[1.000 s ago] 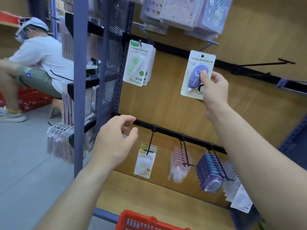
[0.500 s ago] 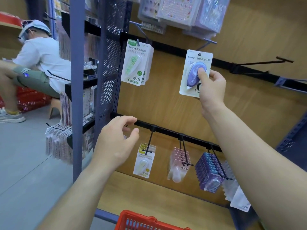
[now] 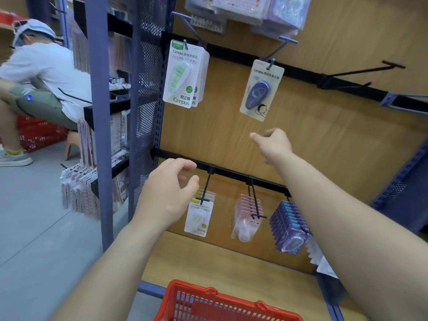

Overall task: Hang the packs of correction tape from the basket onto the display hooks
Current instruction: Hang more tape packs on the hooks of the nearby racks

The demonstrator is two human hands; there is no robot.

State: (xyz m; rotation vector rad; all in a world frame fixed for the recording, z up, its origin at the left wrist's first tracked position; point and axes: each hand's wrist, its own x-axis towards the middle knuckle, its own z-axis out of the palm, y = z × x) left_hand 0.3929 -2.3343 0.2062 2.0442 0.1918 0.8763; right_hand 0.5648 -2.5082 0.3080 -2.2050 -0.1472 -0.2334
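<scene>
A white card pack with a purple correction tape dispenser (image 3: 260, 90) hung from a blue-grey wire hook (image 3: 275, 50) on the upper black rail (image 3: 347, 85) of the wooden display panel (image 3: 335, 140), free of both hands. The right hand (image 3: 274, 144) was just below the pack, apart from it, fingers loosely curled and holding nothing. The left hand (image 3: 168, 193) was in front of the lower black rail (image 3: 231, 173), fingers also relaxed and holding nothing; whether they touched the rail could not be told. A few green-printed packs (image 3: 183, 74) hung on the upper rail to the left. On the lower rail hung 3 rows: yellow packs (image 3: 199, 218), pink packs (image 3: 246, 218) and purple packs (image 3: 289, 230). The red plastic basket (image 3: 222, 302) stood below the arms at the bottom edge. At far left a person in a white shirt (image 3: 46, 72) sat on a low stool
</scene>
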